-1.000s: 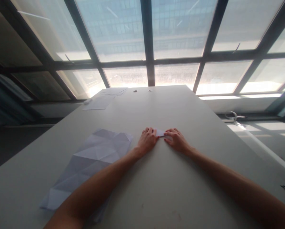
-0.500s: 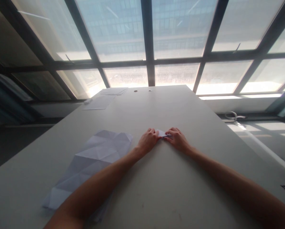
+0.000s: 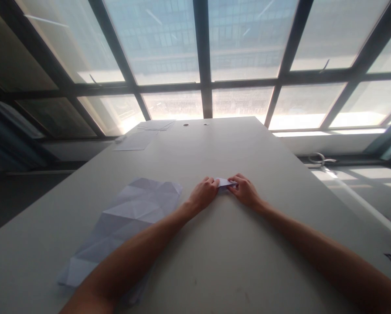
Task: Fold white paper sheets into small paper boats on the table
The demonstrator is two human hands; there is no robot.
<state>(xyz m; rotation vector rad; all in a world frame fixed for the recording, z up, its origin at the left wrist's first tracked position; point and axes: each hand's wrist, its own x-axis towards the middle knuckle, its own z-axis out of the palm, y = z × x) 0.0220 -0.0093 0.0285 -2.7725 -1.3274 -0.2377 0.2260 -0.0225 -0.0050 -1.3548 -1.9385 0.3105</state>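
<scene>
Grey table [image 3: 234, 244]: small folded paper [image 3: 224, 182] flat, long axis left-right between both hands.

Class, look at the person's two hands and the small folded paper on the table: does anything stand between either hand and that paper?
Nothing visible does. The left hand and right hand both touch the small folded paper, pinching its ends.

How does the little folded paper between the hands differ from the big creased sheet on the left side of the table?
The small folded paper is tiny and compact; the creased sheet is far larger and spread open. The small folded paper is pinched between the left hand and right hand; the creased sheet lies untouched, partly under the left forearm. The creased sheet shows many fold lines; any on the small one are too small to tell. Both are white paper on the table.
</scene>
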